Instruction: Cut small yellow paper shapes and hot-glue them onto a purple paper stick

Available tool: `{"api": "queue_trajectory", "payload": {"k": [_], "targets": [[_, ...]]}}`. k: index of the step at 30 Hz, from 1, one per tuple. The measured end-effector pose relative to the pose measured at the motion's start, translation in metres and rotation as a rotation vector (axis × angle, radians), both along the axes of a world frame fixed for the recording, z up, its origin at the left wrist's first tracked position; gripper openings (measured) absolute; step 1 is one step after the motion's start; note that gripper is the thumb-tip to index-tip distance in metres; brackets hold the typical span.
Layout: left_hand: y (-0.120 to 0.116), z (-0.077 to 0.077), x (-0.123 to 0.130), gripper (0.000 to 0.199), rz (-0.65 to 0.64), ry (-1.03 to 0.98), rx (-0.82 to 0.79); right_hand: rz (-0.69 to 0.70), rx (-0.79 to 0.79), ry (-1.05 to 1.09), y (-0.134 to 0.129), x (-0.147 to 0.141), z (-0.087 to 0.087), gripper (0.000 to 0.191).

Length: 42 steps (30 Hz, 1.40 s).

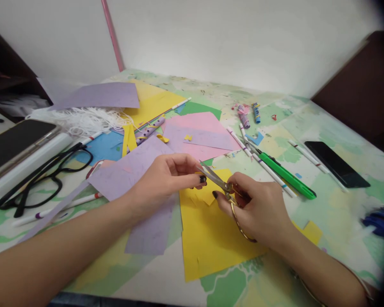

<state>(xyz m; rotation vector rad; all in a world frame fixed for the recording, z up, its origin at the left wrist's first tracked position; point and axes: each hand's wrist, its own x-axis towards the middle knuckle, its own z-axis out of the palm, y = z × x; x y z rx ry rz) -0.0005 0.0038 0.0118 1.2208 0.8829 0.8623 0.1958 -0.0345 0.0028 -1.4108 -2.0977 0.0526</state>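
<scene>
My right hand (259,209) is closed around a pair of small scissors with gold handles (214,175), blades pointing up and left. At the blade tips, my left hand (176,172) pinches a small piece of yellow paper (199,172), mostly hidden by the fingers. Below both hands lies a sheet of yellow paper (211,238) with cut edges and loose scraps on it. Purple paper (150,230) lies under my left forearm and wrist. Just behind the hands is pink paper (198,121), bearing a purple strip (208,140) and a tiny yellow cut-out (188,137).
To the right are a green box cutter (288,175), several white markers (267,168) and a black phone (337,164). Black glasses (56,179), white string (89,121) and another phone (19,145) lie left. Two small decorated paper rolls (243,116) stand farther back near the wall.
</scene>
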Motion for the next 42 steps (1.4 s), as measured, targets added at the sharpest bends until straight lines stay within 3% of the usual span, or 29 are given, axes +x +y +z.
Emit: {"api": "queue_trajectory", "payload": {"k": [10, 27, 42], "targets": [[-0.0055, -0.0024, 0.0055, 0.007, -0.071, -0.219, -0.141, 0.002, 0.11, -0.047, -0.0025, -0.0012, -0.0047, 0.022], [-0.0094, -0.0027, 0.0085, 0.005, -0.085, -0.323, -0.237, -0.007, 0.138, -0.037, -0.0027, -0.0027, -0.0064, 0.02], [-0.008, -0.0018, 0.0081, 0.006, -0.054, -0.287, -0.197, -0.026, 0.116, -0.045, -0.0026, -0.0031, -0.0024, 0.026]]}}
